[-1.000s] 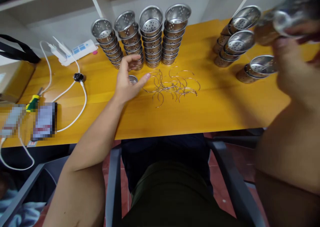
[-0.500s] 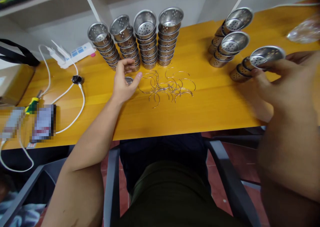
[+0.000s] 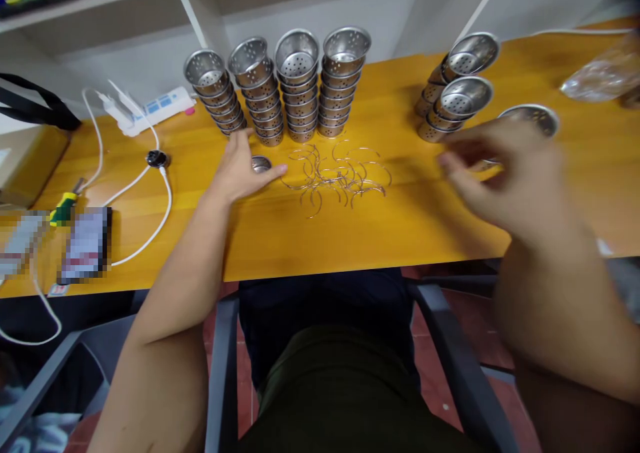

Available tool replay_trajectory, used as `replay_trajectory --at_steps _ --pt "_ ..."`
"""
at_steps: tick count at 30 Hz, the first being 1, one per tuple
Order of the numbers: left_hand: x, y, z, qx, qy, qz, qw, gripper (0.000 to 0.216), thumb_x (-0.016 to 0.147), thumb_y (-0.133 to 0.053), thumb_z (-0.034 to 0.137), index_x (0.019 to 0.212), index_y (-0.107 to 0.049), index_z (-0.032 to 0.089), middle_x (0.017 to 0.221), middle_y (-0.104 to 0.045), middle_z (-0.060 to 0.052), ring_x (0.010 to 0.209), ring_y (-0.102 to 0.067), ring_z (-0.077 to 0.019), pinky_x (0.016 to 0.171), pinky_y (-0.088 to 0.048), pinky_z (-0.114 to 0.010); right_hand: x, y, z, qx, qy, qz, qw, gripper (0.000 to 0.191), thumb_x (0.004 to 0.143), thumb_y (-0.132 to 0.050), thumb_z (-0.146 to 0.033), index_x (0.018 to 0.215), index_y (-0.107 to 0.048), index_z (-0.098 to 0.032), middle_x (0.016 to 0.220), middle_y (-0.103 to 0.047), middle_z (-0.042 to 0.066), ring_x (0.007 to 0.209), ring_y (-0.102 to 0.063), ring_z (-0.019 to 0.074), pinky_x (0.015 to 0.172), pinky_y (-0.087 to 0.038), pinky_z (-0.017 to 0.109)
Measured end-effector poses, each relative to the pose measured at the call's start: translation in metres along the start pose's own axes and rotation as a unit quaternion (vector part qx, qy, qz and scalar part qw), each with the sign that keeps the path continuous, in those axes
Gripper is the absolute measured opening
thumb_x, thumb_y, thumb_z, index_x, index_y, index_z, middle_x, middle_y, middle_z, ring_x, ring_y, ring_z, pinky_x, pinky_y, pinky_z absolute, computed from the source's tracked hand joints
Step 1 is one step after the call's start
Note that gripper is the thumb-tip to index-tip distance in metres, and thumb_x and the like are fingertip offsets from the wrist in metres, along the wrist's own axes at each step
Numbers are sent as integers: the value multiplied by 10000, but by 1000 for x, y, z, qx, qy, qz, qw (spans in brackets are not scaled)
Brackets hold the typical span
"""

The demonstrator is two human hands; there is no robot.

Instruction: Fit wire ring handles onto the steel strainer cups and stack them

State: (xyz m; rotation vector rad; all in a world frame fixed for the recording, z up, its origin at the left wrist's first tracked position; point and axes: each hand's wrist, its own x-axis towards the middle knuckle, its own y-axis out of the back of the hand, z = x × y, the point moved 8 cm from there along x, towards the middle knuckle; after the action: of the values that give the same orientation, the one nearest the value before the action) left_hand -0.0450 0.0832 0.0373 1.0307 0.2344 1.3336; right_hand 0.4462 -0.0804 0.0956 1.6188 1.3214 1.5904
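Note:
My left hand (image 3: 241,171) rests on the table with thumb and fingers spread. Beside its palm, partly covered by it, is a small metal cup (image 3: 261,164). Loose curved wire pieces (image 3: 340,176) lie scattered just right of that thumb. My right hand (image 3: 510,170), smeared by motion, hovers over the right side with its fingers curved and apart, and I see nothing in them. Behind it shows the rim of a perforated metal cup (image 3: 547,120); the rest of that stack is hidden. Two other stacks of perforated cups (image 3: 465,100) stand to its left.
Several tall stacks of perforated metal cups (image 3: 300,90) line the back of the table. A power strip (image 3: 160,110) with white cables, a phone (image 3: 86,245) and a green-yellow tool (image 3: 64,208) are on the left. A clear plastic bag (image 3: 600,73) lies back right.
My right hand has let go of the right-hand cup stack and moved left, towards the middle. My left hand has shifted slightly, its fingers spread beside the small cup.

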Motion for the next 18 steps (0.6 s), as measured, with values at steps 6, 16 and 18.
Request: replay_trajectory --at_steps 6,16,18 --pt "-7 13 -12 56 70 -63 994 994 630 -1266 543 1425 -742 256 1421 -871 -168 1404 -851 -521 1371 -672 -796 48 -71 -111 29 90 -274 957 236 1261 -735 -296 1370 -919 -198 1365 -918 222 1139 -889 415 993 -682 522" --pt "2 -15 37 -66 -171 0 983 1072 845 -1245 727 1641 -663 307 1631 -721 -136 1574 -729 -436 1433 -651 -733 93 -100 -150 -108 96 -438 887 251 1184 -689 -60 1178 -933 -117 1106 -913 176 937 -804 295 754 -460 381" --pt "0 -23 35 -80 -171 -1 982 1099 846 -1242 749 1655 -645 306 1640 -726 -139 1589 -748 -453 1470 -622 -746 98 -95 -146 -74 91 -433 894 214 1163 -727 -53 1165 -923 -136 1045 -895 125 874 -754 250 755 -444 367"
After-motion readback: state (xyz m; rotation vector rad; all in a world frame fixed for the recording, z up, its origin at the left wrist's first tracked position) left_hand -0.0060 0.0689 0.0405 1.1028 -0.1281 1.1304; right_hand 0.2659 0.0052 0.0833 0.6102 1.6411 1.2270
